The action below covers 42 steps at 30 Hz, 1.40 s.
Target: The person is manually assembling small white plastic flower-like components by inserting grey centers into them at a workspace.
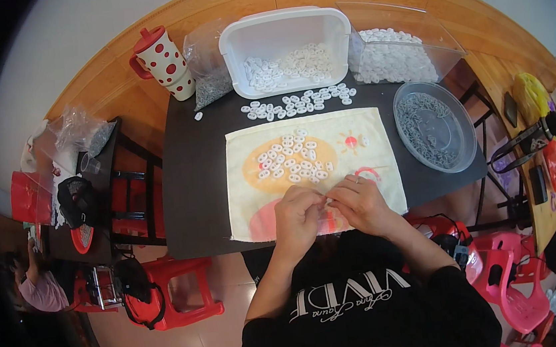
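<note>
Left hand: the left hand curls closed at the near edge of the cloth, fingertips pinched on something too small to make out, pressed against the other hand so both can work one piece.
Right hand: the right hand mirrors it, fingers pinched in, a ring showing.
White pieces: small white pieces lie scattered on the cloth just ahead of the fingers, within easy reach.
Cloth: the printed cloth covers the dark counter, likely to stop pieces skidding.
Supply: the white tub, clear box and round dish sit further back.
</note>
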Motion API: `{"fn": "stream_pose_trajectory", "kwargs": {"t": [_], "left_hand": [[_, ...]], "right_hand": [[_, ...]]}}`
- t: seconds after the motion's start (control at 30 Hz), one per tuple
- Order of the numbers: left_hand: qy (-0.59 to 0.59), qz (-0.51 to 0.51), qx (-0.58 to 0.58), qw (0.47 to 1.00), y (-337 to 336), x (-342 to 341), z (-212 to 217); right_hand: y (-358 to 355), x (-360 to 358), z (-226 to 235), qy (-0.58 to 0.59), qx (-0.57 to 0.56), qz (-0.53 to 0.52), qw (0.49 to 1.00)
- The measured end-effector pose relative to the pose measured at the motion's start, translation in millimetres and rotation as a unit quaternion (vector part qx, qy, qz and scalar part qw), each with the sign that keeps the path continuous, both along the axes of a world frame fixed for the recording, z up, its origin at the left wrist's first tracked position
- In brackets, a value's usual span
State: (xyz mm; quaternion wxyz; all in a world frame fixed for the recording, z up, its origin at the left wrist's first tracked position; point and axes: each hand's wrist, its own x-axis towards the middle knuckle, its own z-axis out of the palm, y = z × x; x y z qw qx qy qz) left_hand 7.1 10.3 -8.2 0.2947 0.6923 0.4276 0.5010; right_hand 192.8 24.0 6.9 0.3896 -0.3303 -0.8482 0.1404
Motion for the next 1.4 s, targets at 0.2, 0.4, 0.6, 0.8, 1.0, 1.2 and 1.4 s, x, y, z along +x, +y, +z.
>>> {"fn": "stream_pose_trajectory", "kwargs": {"t": [0.2, 0.4, 0.6, 0.8, 1.0, 1.2, 1.4], "left_hand": [[0.01, 0.002, 0.014, 1.0, -1.5, 2.9, 4.7], [0.048, 0.009, 0.04, 0.998, -3.3, 3.5, 7.9], [0.056, 0.006, 0.056, 0.997, -2.3, 4.4, 8.1], [0.066, -0.005, 0.072, 0.995, -2.7, 4.2, 8.4], [0.064, -0.005, 0.073, 0.995, -2.4, 3.1, 8.6], [0.068, -0.018, 0.065, 0.995, -0.7, -0.2, 11.4], [0.084, -0.036, 0.074, 0.993, -0.8, 1.0, 13.4]], "right_hand": [[0.6, 0.3, -5.0, 0.009, 0.027, 0.002, 1.0], [-2.1, -1.1, -4.4, -0.012, 0.053, -0.013, 0.998], [-3.2, -1.6, -5.4, -0.024, 0.07, -0.018, 0.997], [-4.1, -1.2, -5.5, -0.041, 0.068, -0.015, 0.997], [-3.3, -2.0, -6.7, -0.041, 0.061, -0.013, 0.997], [-2.4, -1.8, -6.0, -0.054, 0.059, -0.006, 0.997], [-2.8, -0.5, -7.5, -0.061, 0.067, -0.019, 0.996]]}}
